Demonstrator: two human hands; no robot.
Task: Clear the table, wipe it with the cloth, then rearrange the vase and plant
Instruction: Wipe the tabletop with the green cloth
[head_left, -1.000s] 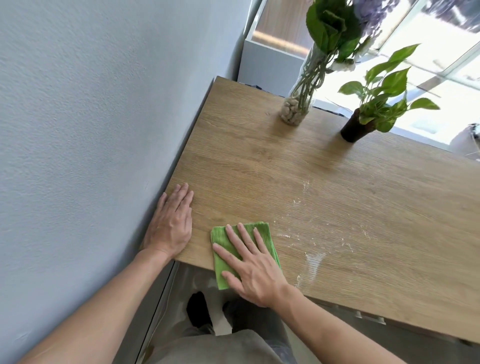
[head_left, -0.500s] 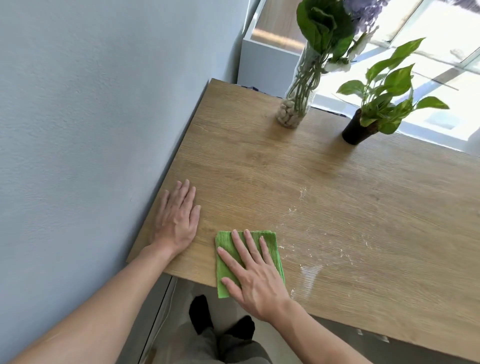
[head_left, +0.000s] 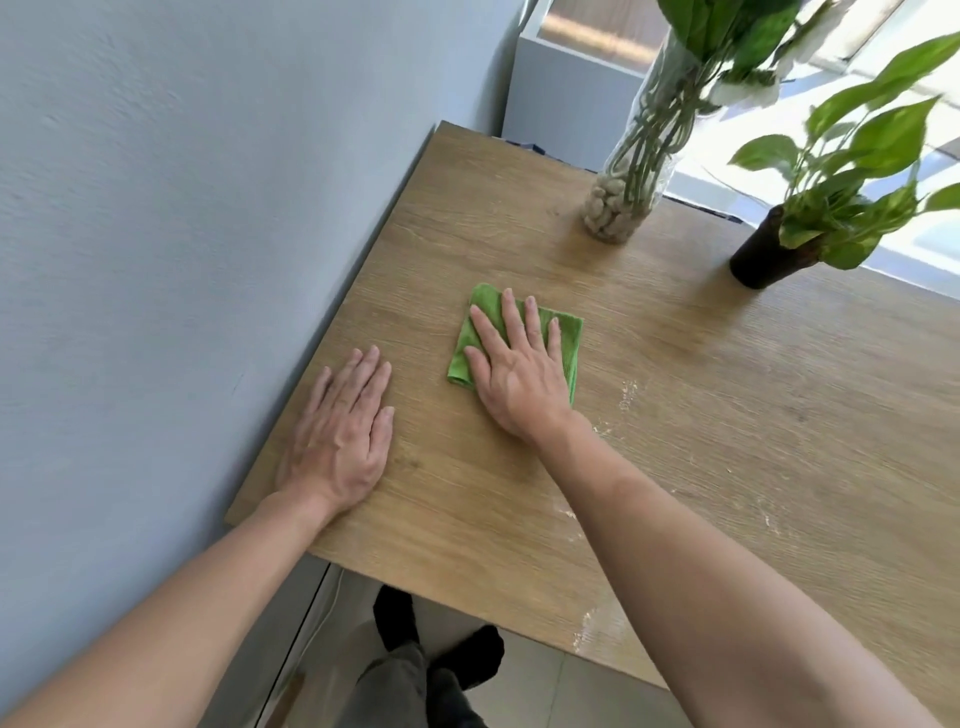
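Fingers (head_left: 511, 322) of right hand (head_left: 514, 374) straight, pressing green cloth (head_left: 563, 340) flat on tabletop (head_left: 727, 415); left hand (head_left: 343, 436) flat, fingers extended. Vase (head_left: 631, 182) and plant (head_left: 826, 208) stand at far edge.

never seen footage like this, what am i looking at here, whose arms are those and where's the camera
There is no machine here. The camera is worn on a person's head and looks forward and down, so the two bare arms are that person's own. They stand at a wooden table set against a grey wall. The right hand lies flat, fingers straight, pressing a folded green cloth onto the tabletop. The left hand rests flat on the bare wood near the wall and holds nothing. Toward the far edge stand a glass vase with pebbles and green stems, and a leafy plant in a dark pot. Pale dusty streaks show on the wood to the right of the cloth.
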